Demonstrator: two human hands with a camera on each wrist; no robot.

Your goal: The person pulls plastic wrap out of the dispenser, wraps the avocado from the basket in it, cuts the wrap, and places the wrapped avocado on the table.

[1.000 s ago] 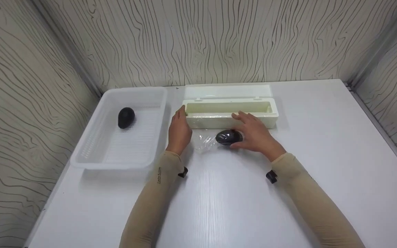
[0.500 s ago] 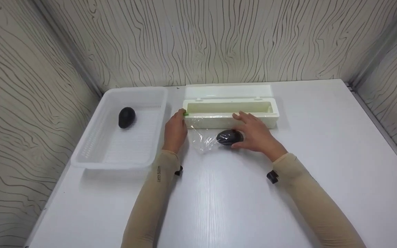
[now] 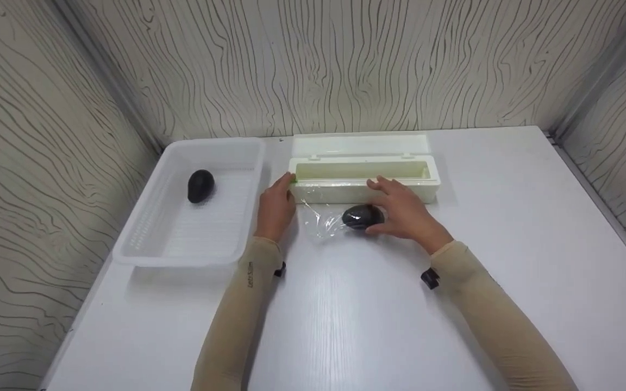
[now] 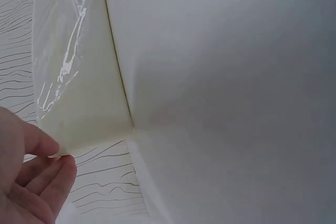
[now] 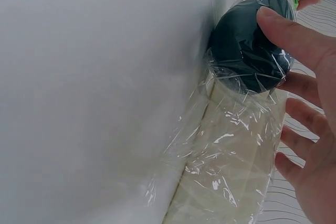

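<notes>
1. Avocado [image 5: 247, 45] lies on the table [image 3: 345, 326] just before the front wall of your long white dispenser box [image 3: 427, 193], clear film [image 3: 321, 222] over it.
2. Your right hand [image 3: 406, 209] has its thumb on that fruit through the film and its index finger against the far side, a loose hold; the other fingers spread along the box's front rim.
3. Your left hand [image 3: 276, 209] is at the box's left end, thumb and fingertips drawn close, seemingly pinching a small green slider [image 3: 293, 180].
4. Judging by this, you have covered the fruit; the film appears joined to the box, so parting it and finishing the wrap look undone.
5. A second avocado [image 3: 201, 186] sits bare in the white basket [image 3: 182, 262] by the table's left edge, untouched.
6. The box's lid [image 3: 362, 144] is folded back toward the table's far edge, out of your way. Creased, loose film between your hands could snag or cling to the box front. You cannot tell from here whether a roll lies inside.
</notes>
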